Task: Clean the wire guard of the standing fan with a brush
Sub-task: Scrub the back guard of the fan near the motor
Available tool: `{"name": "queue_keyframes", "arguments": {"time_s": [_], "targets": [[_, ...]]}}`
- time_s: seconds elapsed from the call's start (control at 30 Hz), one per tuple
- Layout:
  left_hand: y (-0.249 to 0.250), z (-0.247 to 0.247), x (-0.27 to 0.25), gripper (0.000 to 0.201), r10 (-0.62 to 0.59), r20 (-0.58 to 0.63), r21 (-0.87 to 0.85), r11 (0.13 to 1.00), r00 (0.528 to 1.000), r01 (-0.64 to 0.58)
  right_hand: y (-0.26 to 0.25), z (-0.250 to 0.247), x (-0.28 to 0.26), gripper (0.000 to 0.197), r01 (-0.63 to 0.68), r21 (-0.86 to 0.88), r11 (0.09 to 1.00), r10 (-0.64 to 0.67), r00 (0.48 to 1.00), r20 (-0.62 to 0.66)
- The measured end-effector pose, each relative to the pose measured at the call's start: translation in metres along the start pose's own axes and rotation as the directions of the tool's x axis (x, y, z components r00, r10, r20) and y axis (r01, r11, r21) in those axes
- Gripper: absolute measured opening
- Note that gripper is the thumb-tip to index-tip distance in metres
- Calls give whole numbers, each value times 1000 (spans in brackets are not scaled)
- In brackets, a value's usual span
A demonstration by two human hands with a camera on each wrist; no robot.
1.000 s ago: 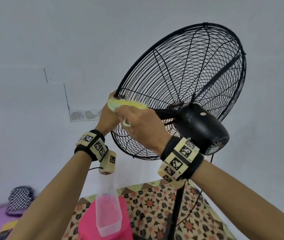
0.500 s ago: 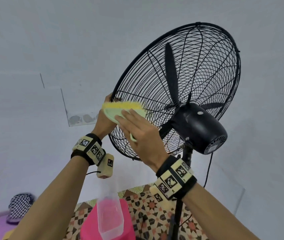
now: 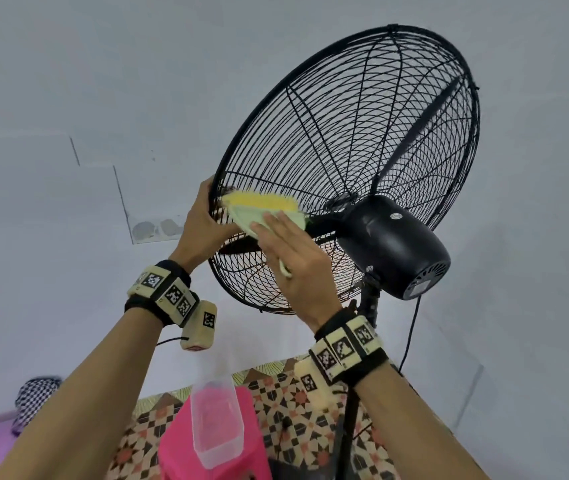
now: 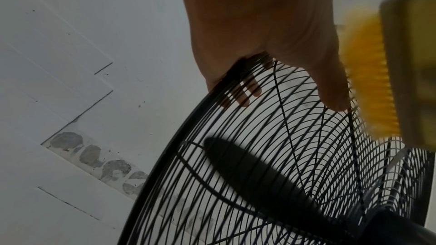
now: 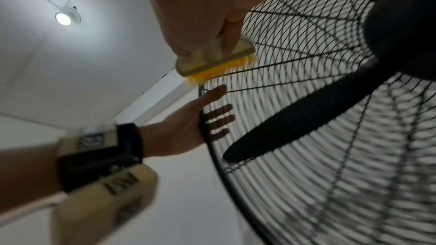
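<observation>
blade (image 3: 425, 129): turned from upright to upper-right | brush (image 3: 262, 209): slid rimward

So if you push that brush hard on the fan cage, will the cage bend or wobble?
Probably it flexes a little: the wire guard is thin wires. It may wobble too, being high on a slim pole, which may be why the left hand grips its rim. The brush bristles likely bend first.
</observation>
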State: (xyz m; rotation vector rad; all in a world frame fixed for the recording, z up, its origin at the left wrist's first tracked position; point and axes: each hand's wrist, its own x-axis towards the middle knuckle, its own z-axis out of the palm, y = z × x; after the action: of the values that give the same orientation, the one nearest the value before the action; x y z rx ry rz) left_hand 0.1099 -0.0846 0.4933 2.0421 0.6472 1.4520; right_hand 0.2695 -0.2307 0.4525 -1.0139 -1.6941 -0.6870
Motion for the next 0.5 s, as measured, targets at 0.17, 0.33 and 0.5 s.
{"name": "queue_keyframes", "arguments": {"time_s": [0.17, 0.33, 0.5], "targets": [[5, 3, -1, 107, -14, -19, 18, 1000, 1000, 14, 17, -9, -23, 36, -171, 31, 985, 172, 983, -69], [2, 3, -5, 100, 29, -29, 19, 999, 999, -29, 4, -7, -4, 36, -14, 43, 999, 15, 1000, -26], [5, 2, -3, 101, 3, -41, 43, 999, 999, -2, 32, -8, -28, 33, -211, 89, 973, 214, 976, -24]]}}
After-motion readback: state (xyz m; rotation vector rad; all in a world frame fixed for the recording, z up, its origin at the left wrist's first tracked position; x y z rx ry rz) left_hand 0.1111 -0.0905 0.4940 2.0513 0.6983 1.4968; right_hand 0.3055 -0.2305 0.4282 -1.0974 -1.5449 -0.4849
